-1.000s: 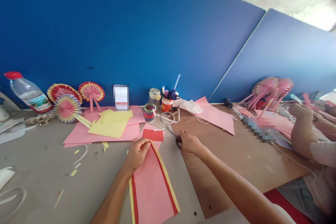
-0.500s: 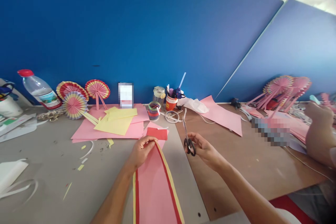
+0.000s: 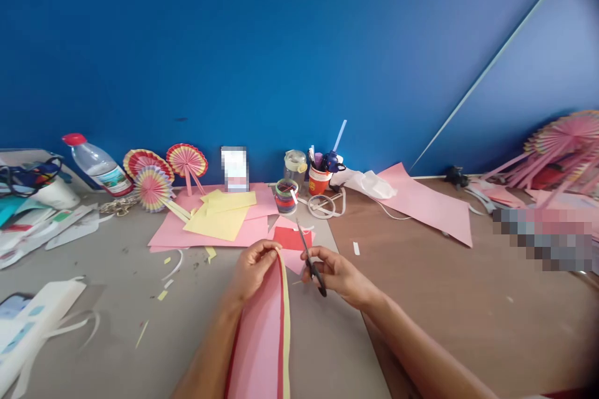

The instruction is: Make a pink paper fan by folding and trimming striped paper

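Note:
My left hand (image 3: 255, 268) pinches the far end of a long pink paper strip (image 3: 259, 336) edged in red and yellow. The strip runs from those fingers toward me and out of the bottom of the view. Just to the right, my right hand (image 3: 334, 274) holds black-handled scissors (image 3: 312, 265), blades pointing up and away, apart from the strip. Beyond both hands lies a red paper piece (image 3: 292, 238) on pink paper. Pink sheets with yellow paper (image 3: 219, 215) on top lie farther back.
Paper rosette fans (image 3: 187, 160) lean by a bottle (image 3: 96, 165) at the back left. A jar (image 3: 286, 196), a cup of pens (image 3: 319, 179) and pink paper (image 3: 428, 206) stand or lie along the blue partition (image 3: 281, 43). More pink fans (image 3: 568, 137) are far right.
My right hand has brought the scissors left, closer to the strip, and tilted them. The strip's edges have drawn closer together. The view has turned right, and a small white scrap now shows on the brown tabletop.

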Demonstrator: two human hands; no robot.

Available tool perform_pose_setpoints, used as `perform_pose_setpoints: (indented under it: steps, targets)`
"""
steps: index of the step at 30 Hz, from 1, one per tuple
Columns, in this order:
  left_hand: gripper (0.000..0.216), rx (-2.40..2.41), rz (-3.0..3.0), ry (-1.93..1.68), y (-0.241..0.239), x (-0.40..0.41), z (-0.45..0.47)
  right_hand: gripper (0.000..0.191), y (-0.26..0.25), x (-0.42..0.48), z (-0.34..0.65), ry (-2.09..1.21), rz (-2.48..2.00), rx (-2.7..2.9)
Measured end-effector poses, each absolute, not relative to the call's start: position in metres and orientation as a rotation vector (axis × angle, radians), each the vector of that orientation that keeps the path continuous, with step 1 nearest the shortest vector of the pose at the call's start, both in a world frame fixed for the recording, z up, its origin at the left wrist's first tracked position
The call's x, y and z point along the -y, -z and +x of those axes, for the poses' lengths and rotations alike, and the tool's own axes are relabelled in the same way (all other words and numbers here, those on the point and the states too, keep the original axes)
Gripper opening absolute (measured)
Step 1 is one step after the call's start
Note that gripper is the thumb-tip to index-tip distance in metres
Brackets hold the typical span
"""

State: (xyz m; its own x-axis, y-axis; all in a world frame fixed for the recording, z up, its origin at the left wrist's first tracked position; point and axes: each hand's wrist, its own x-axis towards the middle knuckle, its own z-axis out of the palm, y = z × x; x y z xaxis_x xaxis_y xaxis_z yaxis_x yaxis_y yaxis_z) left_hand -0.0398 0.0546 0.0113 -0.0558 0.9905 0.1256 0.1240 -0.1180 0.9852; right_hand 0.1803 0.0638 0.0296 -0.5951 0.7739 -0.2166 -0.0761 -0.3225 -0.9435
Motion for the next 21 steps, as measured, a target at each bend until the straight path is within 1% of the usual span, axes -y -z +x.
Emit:
perform_pose_setpoints:
  steps: [5,7,16,21]
  targets:
    - [0.017,-1.362,1.359,-1.312,-0.008,-0.055,-0.040,0.030,-0.031,-0.058,0.180,-1.902,-1.024,1.436]
    - [0.019,-1.387,1.354,-1.330,-0.007,-0.055,-0.039,0.029,-0.030,-0.055,0.178,-1.871,-1.018,1.477]
    - [0.029,-1.540,1.323,-1.476,0.001,-0.056,-0.027,0.049,-0.024,-0.037,0.165,-2.016,-0.941,1.253]
    - [0.029,-1.563,1.323,-1.513,0.003,-0.055,-0.022,0.051,-0.023,-0.031,0.158,-2.045,-0.920,1.166]
